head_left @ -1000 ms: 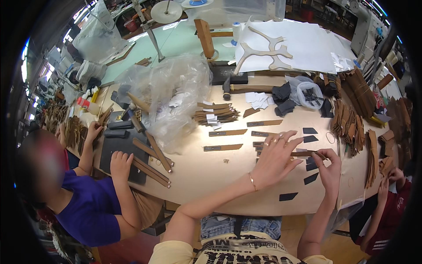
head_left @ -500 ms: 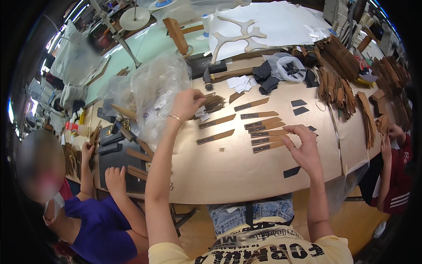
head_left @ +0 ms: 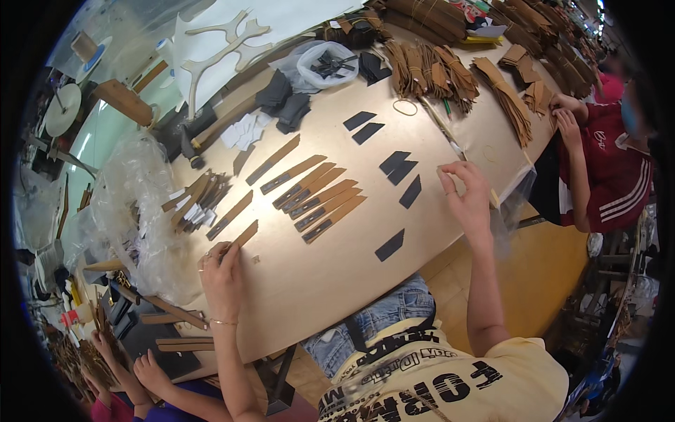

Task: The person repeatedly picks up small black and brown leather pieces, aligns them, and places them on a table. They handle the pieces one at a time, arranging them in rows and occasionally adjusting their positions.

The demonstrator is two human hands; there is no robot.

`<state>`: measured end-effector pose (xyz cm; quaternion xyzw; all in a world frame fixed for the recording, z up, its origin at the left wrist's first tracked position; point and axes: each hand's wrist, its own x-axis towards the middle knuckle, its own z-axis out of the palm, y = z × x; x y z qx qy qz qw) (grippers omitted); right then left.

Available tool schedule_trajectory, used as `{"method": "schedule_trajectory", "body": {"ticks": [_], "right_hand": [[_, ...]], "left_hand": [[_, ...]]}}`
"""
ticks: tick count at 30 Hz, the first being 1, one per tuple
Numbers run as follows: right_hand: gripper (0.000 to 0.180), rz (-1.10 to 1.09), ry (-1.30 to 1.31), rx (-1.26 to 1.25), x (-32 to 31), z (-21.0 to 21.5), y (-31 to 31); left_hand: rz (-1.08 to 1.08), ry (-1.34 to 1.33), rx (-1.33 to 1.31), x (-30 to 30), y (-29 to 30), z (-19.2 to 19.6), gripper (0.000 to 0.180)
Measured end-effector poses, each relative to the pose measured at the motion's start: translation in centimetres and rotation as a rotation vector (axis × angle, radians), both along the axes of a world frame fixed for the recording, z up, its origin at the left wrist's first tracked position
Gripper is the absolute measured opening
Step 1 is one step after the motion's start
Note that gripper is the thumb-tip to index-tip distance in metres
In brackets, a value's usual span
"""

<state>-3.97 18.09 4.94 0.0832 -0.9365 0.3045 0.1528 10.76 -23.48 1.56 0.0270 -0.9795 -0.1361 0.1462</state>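
Note:
My left hand (head_left: pixel 222 273) is low over the table, its fingers closed on the lower end of a brown leather strip (head_left: pixel 246 233); they cover that end. Just beyond lies another strip (head_left: pixel 230 215) with a dark end. To its right, several brown strips with dark slotted ends (head_left: pixel 325 204) lie slanted in an overlapping row. My right hand (head_left: pixel 467 197) hovers near the table's right part, thumb and forefinger curved and apart, nothing visible between them. Small dark slanted pieces (head_left: pixel 410 191) lie to its left, with another (head_left: pixel 390 245) nearer me.
A loose pile of strips with white pieces (head_left: pixel 200 200) lies left, beside a crumpled clear plastic bag (head_left: pixel 151 211). A hammer (head_left: pixel 191 149), dark scraps in a white bag (head_left: pixel 328 65) and tied brown bundles (head_left: pixel 430 74) lie farther back. Co-workers' hands (head_left: pixel 568 116) work at both sides.
The view has swung and tilted. My left hand has gone from the loose pile to the nearest strip; my right hand has drawn away from the row, uncovering dark pieces.

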Motion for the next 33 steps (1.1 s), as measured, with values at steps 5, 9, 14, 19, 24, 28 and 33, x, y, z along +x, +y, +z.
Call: {"method": "schedule_trajectory", "body": {"ticks": [5, 9, 14, 19, 24, 28, 33], "right_hand": [[0.01, 0.074, -0.059, -0.055, 1.4, -1.2, -0.2], [0.013, 0.079, -0.101, -0.057, 2.5, -1.7, -0.5], [0.017, 0.116, -0.119, -0.08, 2.4, -2.0, -0.5], [0.019, 0.135, 0.028, 0.094, 1.5, -3.0, -1.5], [0.023, 0.236, -0.085, -0.152, -1.0, -1.8, -2.6], [0.043, 0.457, -0.713, -0.848, -3.0, 0.2, -3.9], [0.049, 0.596, -1.032, -1.173, -3.6, 1.1, -6.2]], "left_hand": [[0.007, 0.017, 0.041, -0.4, -0.7, -0.9, 0.019], [0.143, 0.084, 0.271, 0.1, 0.0, 0.4, 0.013], [0.127, -0.057, 1.103, 0.8, 4.8, 3.4, 0.017], [-0.038, -0.357, 1.513, -1.3, 10.9, 4.6, 0.02], [-0.161, -0.342, 1.584, -3.6, 13.2, 5.5, 0.02], [-0.17, -0.305, 1.527, -5.7, 13.7, 6.3, 0.021], [-0.239, -0.325, 1.468, -8.3, 14.3, 6.1, 0.02]]}}
